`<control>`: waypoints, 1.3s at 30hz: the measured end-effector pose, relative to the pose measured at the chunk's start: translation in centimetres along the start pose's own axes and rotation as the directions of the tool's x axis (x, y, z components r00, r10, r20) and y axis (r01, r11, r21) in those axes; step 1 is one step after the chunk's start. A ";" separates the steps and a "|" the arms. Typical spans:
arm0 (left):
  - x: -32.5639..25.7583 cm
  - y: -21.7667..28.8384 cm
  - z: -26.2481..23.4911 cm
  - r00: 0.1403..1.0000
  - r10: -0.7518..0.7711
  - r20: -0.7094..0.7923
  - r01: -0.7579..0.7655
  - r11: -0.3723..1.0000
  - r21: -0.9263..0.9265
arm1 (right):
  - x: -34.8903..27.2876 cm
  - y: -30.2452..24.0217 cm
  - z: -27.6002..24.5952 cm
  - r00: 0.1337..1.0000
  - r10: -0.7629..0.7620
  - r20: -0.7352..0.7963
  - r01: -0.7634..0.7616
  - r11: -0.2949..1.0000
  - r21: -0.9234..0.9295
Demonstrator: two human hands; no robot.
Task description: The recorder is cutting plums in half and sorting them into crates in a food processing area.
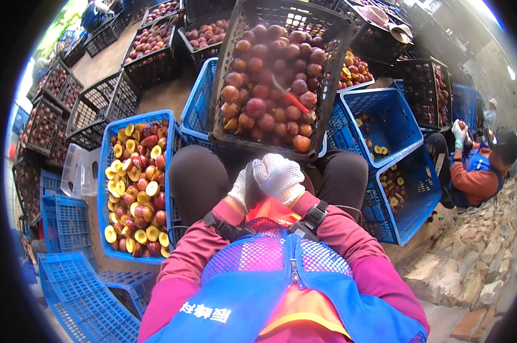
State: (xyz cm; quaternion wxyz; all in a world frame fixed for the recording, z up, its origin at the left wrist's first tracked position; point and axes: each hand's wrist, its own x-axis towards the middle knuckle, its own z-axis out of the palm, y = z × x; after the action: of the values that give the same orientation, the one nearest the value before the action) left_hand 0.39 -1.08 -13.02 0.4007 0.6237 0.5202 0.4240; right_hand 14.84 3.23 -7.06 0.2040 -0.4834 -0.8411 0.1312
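My two hands meet in front of my lap, both in white knit gloves. My right hand is closed, its fingers curled against the left. Partly covered by it, my left hand is also closed, and a dark patch shows between the two. Whatever they grip, if anything, is hidden. Just beyond them a black crate tilts toward me, full of whole red plums. On those plums lies a knife with a red handle. Left of my knee, a blue crate holds halved plums with yellow flesh.
To the right, two blue crates contain some cut plums. More black crates of plums stand at the far left. Empty blue crates lie at the near left. Another person sits at the right, beside rubble.
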 end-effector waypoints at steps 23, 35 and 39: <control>-0.2 4.6 -0.9 0.981 -0.191 -0.015 0.136 0.752 -0.645 | 4.7 5.9 -5.0 0.845 0.343 0.410 -0.527 0.400 0.750; 2.2 10.0 -6.0 0.805 -0.586 0.090 0.344 0.338 -0.876 | 9.0 16.0 0.2 1.000 0.005 0.004 -0.006 0.846 0.534; 6.9 4.6 -3.5 0.752 -0.629 0.197 0.425 0.235 -0.874 | 10.3 12.9 -3.4 0.987 -0.128 0.094 0.139 0.983 -0.123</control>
State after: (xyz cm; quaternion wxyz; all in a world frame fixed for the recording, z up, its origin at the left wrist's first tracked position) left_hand -0.80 5.31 -6.82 0.7276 0.0610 0.4362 0.5260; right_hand 21.61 18.68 -7.26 0.1445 -0.4322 -0.8862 0.0832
